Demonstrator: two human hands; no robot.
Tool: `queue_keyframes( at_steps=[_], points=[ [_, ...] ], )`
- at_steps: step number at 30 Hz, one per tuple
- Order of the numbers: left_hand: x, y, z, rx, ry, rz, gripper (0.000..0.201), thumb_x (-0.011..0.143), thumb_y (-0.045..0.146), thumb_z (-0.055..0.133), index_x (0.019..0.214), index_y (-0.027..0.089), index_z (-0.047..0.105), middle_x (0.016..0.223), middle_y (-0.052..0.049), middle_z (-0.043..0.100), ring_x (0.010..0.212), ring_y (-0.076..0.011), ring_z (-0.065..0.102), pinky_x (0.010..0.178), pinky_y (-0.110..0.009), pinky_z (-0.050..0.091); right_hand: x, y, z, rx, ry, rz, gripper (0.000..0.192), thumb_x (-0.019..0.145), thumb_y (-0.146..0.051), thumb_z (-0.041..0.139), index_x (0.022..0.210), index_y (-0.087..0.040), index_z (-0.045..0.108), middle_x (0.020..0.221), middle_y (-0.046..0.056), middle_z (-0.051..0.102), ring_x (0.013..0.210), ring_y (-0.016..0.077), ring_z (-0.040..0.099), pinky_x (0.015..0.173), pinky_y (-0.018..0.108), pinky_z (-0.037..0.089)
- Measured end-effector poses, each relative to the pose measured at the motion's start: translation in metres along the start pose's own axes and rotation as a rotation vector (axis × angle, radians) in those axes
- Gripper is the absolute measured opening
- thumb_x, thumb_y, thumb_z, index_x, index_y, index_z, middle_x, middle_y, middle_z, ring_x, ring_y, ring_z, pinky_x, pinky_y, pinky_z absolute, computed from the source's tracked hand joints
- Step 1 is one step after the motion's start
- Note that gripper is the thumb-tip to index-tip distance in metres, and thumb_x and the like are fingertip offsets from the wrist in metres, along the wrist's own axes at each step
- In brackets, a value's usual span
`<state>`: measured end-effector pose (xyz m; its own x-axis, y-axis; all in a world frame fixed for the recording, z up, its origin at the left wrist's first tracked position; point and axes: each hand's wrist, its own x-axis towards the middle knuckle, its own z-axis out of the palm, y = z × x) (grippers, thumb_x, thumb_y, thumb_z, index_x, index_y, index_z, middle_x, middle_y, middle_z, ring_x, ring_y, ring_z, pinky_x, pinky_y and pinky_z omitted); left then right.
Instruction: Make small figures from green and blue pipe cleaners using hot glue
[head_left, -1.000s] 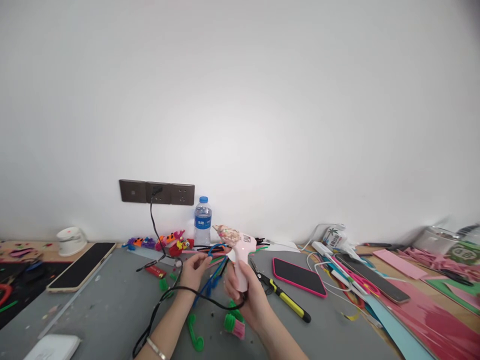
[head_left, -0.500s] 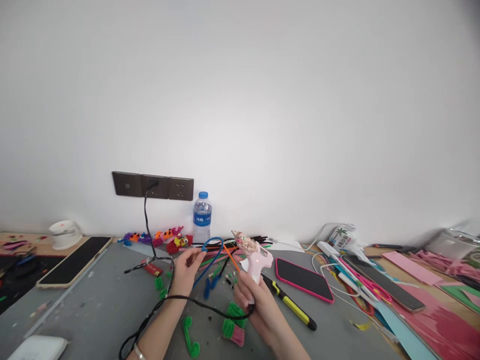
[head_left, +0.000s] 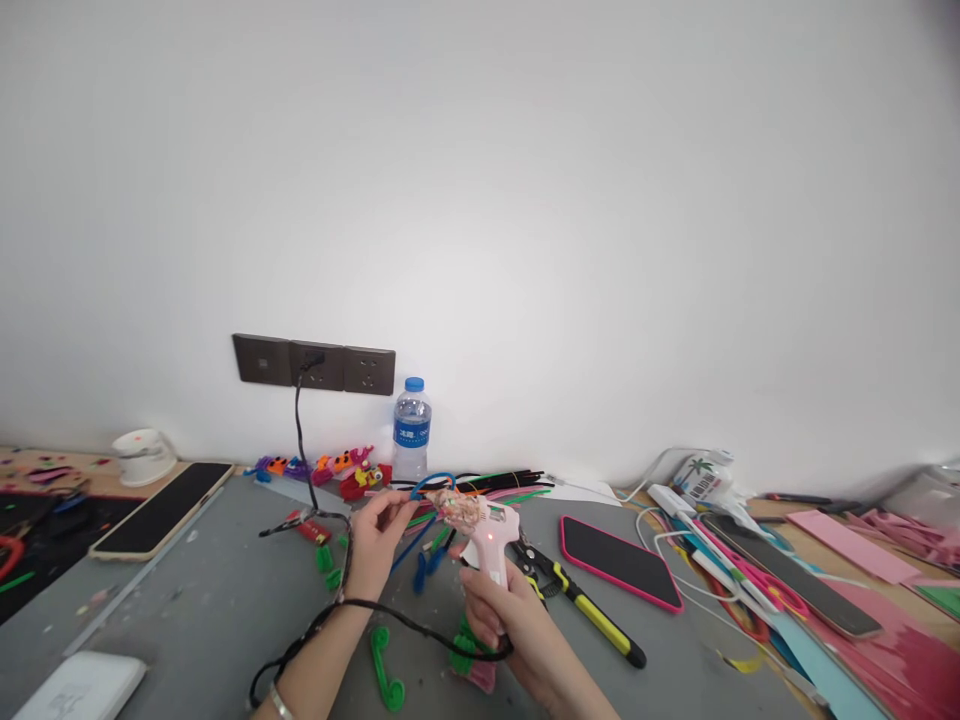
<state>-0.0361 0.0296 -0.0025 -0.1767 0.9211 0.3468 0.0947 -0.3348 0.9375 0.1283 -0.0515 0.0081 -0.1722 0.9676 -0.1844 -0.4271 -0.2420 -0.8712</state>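
My right hand [head_left: 495, 605] is wrapped round the handle of a pale pink hot glue gun [head_left: 491, 540], whose nozzle end is crusted with speckled bits and points left. A small red light shows on its body. My left hand [head_left: 379, 530] pinches a blue pipe cleaner [head_left: 435, 478] between thumb and fingertips, right by the gun's tip. The pipe cleaner bends in a loop behind the nozzle. The gun's black cord [head_left: 405, 612] runs from the handle across my left forearm. Under my hands lie a green fuzzy piece [head_left: 387, 668] and a pink-and-green fuzzy piece [head_left: 474, 665].
Yellow-and-black pliers [head_left: 600, 622] and a pink-cased phone [head_left: 621, 562] lie right of my hands. A water bottle [head_left: 412, 430] stands against the wall beside colourful pipe-cleaner figures [head_left: 330, 467]. Another phone [head_left: 165, 508] lies left. Scissors and coloured sheets [head_left: 885, 630] fill the right side.
The glue gun has swung left and down, so its tip now meets the blue pipe cleaner at my left fingertips. More of the pliers shows. The view has shifted slightly.
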Motion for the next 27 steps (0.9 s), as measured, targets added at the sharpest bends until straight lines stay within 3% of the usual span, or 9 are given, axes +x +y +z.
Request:
queue_keyframes(
  at_steps=[6, 27],
  points=[
    [-0.0015, 0.003, -0.0003, 0.02, -0.019, 0.015, 0.023, 0.069, 0.041, 0.068, 0.067, 0.018, 0.069, 0.055, 0.001, 0.054, 0.052, -0.0152, 0.046, 0.051, -0.025, 0.038, 0.0045, 0.0075, -0.0063, -0.021, 0.002, 0.02, 0.056, 0.064, -0.052, 0.081, 0.097, -0.014, 0.055, 0.036, -0.015, 0.033, 0.031, 0.0026, 0.023, 0.036, 0.018, 0.017],
    [-0.0028, 0.0069, 0.0005, 0.047, -0.026, 0.09, 0.018, 0.071, 0.035, 0.067, 0.065, 0.018, 0.067, 0.054, 0.004, 0.047, 0.05, -0.0131, 0.042, 0.048, -0.023, 0.036, 0.0059, 0.0066, -0.0059, -0.072, 0.013, 0.0, 0.056, 0.062, -0.057, 0.08, 0.09, -0.014, 0.057, 0.039, -0.015, 0.032, 0.032, 0.0016, 0.021, 0.033, 0.017, 0.017]
  ],
)
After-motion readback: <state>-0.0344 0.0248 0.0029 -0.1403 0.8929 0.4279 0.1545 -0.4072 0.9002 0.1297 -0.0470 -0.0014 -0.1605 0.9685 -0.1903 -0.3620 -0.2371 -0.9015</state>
